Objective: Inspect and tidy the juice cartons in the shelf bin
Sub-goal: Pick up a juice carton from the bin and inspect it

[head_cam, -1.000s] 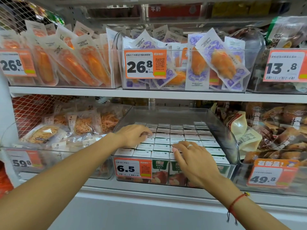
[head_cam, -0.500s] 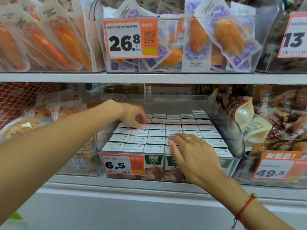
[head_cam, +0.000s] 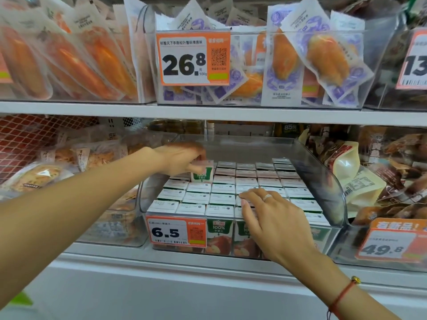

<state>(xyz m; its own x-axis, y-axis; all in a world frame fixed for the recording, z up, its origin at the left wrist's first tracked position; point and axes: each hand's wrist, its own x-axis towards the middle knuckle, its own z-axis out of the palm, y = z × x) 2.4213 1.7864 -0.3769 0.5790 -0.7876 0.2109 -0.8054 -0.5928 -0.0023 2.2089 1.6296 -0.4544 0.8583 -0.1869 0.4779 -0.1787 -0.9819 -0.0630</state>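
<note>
Only the head view here, looking at a shop shelf unit with white shelf boards (head_cam: 208, 113) and clear plastic bins lined up on two levels. The clear plastic shelf bin (head_cam: 323, 181) in the middle of the lower shelf is packed with rows of small green-and-white juice cartons (head_cam: 221, 199), standing upright with white tops showing. An orange price tag reading 6.5 (head_cam: 176, 232) is clipped to its front wall.

The left hand (head_cam: 182, 158) is near the back left of the bin, fingers curled round one green-and-white carton (head_cam: 202, 173) that sits raised above its neighbours, so you can see its "100%" face. The right hand (head_cam: 275, 218) lies on the carton tops at the front, fingers straight and relaxed, a ring on one finger and a red string bracelet (head_cam: 342, 294) at the wrist.

The upper shelf has bins of clear bagged orange food and an orange 26.8 price tag (head_cam: 193, 58). Right of the juice bin there's a bin of brown and cream pouches with an orange 49.8 tag (head_cam: 390, 241). Left is a bin of bagged food in front of red netting (head_cam: 27, 137).

Hard to make out: the left hand is motion-blurred, the right hand hides several front cartons, and a tag at the right edge is cut off at "13".
</note>
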